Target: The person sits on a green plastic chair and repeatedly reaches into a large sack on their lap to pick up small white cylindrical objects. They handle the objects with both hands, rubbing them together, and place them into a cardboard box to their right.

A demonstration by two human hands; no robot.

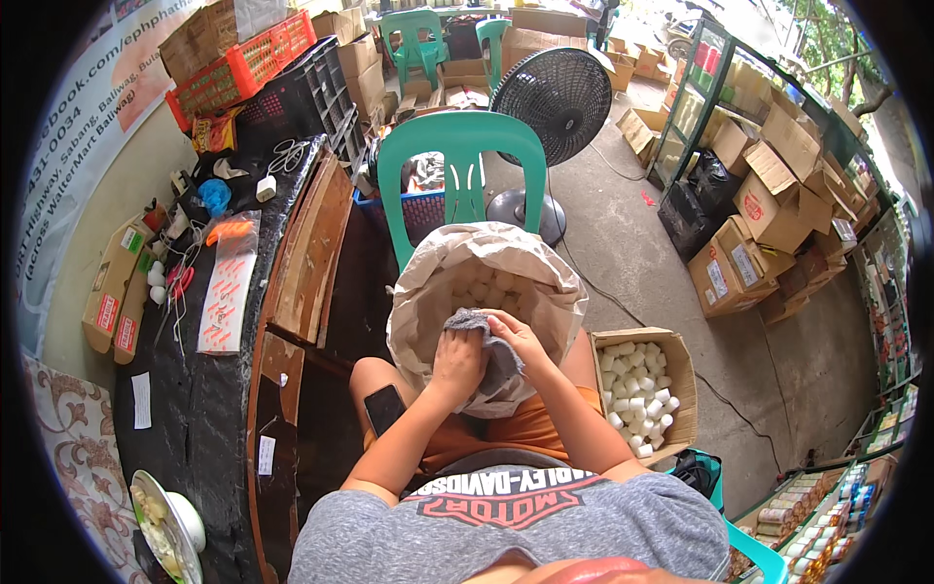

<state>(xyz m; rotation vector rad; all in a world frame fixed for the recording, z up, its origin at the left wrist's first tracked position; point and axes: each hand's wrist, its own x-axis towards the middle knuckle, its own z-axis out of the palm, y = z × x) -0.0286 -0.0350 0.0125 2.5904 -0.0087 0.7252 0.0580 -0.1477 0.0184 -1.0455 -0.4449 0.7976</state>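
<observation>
Both my hands meet over the mouth of a large off-white paper sack [413, 321] in front of me. A grey cloth [503, 362] is bunched between them. My left hand [457, 364] is closed on the cloth, its fingertips covered by a fold. Opposite it, my right hand [520, 341] grips the cloth's upper right part. Whether something small is wrapped inside cannot be seen. Pale, short cylindrical pieces [486, 286] lie within the sack. At my right, a cardboard box [684, 417] holds many similar white cylinders [637, 389]. A dark phone [384, 409] rests on my left thigh.
A green plastic chair [462, 136] stands beyond the sack, with a black fan [553, 102] behind it. On the left runs a black-covered table [185, 409] bearing scissors [179, 282] and a bowl [185, 526]. Cardboard boxes [739, 268] and a rack [686, 117] line the right.
</observation>
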